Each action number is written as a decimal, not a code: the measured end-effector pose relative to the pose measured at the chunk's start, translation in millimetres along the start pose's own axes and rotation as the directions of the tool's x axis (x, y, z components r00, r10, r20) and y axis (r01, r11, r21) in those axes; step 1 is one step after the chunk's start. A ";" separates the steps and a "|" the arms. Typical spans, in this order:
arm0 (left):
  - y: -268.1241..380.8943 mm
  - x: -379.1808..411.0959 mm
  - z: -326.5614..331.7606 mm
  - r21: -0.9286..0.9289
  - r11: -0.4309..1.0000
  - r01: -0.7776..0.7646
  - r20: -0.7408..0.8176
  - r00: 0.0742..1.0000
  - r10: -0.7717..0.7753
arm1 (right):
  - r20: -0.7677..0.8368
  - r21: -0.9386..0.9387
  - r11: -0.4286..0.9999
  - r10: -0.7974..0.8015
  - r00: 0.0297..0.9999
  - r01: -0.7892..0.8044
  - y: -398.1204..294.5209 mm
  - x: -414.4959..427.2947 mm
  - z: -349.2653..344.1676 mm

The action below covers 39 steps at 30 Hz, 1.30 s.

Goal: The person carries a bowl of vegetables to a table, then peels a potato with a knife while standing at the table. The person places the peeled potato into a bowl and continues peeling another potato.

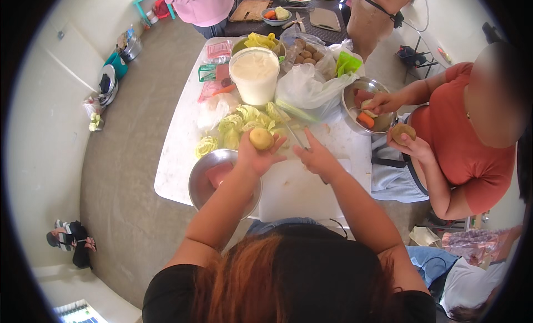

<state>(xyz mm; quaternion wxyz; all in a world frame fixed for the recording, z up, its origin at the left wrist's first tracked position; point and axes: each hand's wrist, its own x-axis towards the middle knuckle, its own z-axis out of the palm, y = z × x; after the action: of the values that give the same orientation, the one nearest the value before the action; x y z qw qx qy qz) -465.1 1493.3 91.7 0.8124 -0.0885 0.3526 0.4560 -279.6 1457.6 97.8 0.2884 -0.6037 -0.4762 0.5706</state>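
Observation:
A peeled potato rests in my left hand, with the fingers spread beside it. My right hand grips a kitchen knife, its blade pointing away from me over the table. Below both hands lies a white cutting board at the table's near edge. Partly under my left forearm stands a metal bowl holding a pink piece that looks like packaged meat. Cut cabbage pieces are spread just beyond my left hand.
A white tub of creamy contents stands behind the cabbage. Plastic bags, one with potatoes, crowd the far right. A co-worker's hand reaches over a steel pot; the other holds a potato. A dark table adjoins behind.

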 end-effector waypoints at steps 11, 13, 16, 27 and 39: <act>-15.0 4.5 -10.3 0.034 0.998 -0.060 0.058 0.997 0.058 | -0.135 -0.415 0.900 -0.205 0.970 0.132 -10.0 -7.1 15.5; -11.9 -3.2 -6.7 0.102 0.993 -0.061 0.026 0.998 0.059 | -0.160 -0.399 0.908 -0.205 0.966 0.127 -7.3 -9.8 12.2; -8.7 -1.8 -11.8 0.166 0.982 -0.091 0.037 0.996 0.087 | -0.150 -0.357 0.914 -0.260 0.954 0.193 -7.1 -15.8 15.1; -11.5 3.7 -12.7 -0.027 0.976 -0.215 0.246 0.945 0.215 | -0.079 -0.172 0.942 -0.304 0.950 0.287 -4.5 -24.4 22.1; -46.4 -0.1 7.9 0.177 0.981 0.084 0.422 0.894 -0.153 | -0.202 -0.308 0.922 -0.304 0.931 0.234 -19.5 -73.8 17.4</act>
<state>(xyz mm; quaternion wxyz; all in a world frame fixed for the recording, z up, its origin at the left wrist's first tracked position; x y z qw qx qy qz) -424.0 1470.5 89.3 0.9011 0.0568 0.1912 0.3851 -293.4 1394.9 142.5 0.3333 -0.6326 -0.5911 0.3733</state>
